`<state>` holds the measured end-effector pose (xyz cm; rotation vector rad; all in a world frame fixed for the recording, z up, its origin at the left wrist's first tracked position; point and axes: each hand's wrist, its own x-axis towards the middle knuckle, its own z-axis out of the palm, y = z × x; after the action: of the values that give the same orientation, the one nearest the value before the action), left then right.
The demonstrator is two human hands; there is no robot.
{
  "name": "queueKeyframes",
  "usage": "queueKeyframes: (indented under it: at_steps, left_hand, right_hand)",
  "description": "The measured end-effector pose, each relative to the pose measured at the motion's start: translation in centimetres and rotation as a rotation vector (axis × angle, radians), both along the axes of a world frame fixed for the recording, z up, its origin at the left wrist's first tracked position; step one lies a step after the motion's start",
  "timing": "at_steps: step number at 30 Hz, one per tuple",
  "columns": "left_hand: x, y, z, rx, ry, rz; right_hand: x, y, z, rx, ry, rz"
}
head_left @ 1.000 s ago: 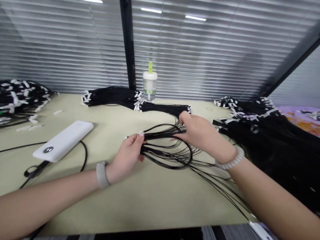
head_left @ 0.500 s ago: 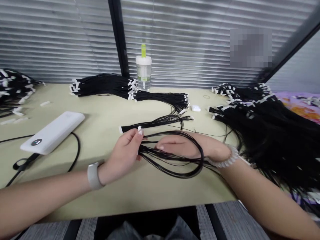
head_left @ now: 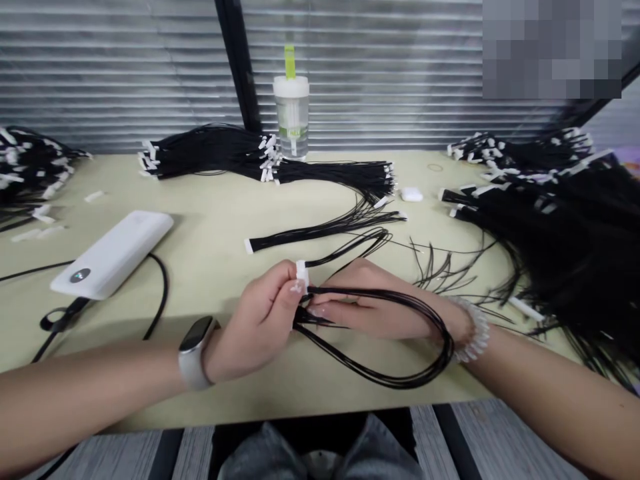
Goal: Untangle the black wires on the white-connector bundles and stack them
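Observation:
My left hand (head_left: 270, 317) is closed around a black wire harness (head_left: 425, 381), thumb pressed against its white connector (head_left: 301, 272). The wires bend back in a wide loop that hangs to the right, over my right wrist. My right hand (head_left: 370, 300) reaches through this loop, its thumb and fingers pinched on the wires close to my left fingers. Part of the grip is hidden behind the wires. Just beyond my hands, another black harness (head_left: 300, 235) with a white end lies flat on the table (head_left: 210, 227).
A white power bank (head_left: 120, 250) with a black cable lies at left. Bundled harnesses (head_left: 210, 153) and a lidded cup (head_left: 291, 120) stand along the back. A large heap of black wires (head_left: 575, 247) covers the right side. A small white case (head_left: 411, 194) lies near the middle.
My right hand has closed on the wires beside my left hand. Both hands sit slightly further right in view, and the loop has swung lower and right. The camera view has shifted.

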<state>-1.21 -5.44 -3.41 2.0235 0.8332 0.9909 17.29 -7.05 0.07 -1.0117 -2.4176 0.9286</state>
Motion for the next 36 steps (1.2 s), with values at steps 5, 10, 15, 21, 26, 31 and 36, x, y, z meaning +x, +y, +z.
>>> queueKeyframes:
  at_steps: [5, 10, 15, 21, 26, 31, 36]
  left_hand:
    - [0.2, -0.3, 0.2, 0.006, 0.005, 0.041]
    - [0.5, -0.7, 0.4, -0.094, -0.029, 0.107]
    - [0.8, -0.4, 0.6, -0.114, -0.009, 0.128]
    - [1.2, 0.1, 0.7, -0.339, -0.004, 0.219]
    - [1.3, 0.0, 0.8, -0.403, -0.01, 0.211]
    - [1.3, -0.5, 0.7, -0.523, -0.045, 0.201]
    - [1.4, -0.6, 0.1, -0.72, -0.118, 0.238]
  right_hand:
    - [-0.3, -0.4, -0.1, 0.21, 0.003, -0.027]
    - [-0.8, -0.7, -0.3, 0.325, -0.095, -0.031]
    - [-0.6, -0.5, 0.5, 0.396, -0.246, -0.169]
    - [4.6, 1.4, 2.8, 0.353, -0.235, -0.511]
    - [8.6, 2.8, 4.2, 0.399, 0.606, -0.975]
    - [7.8, 2.0, 5.4, 0.143, 0.95, -1.024]
    - [3.6, -0.2, 4.2, 0.415, 0.453, -0.734]
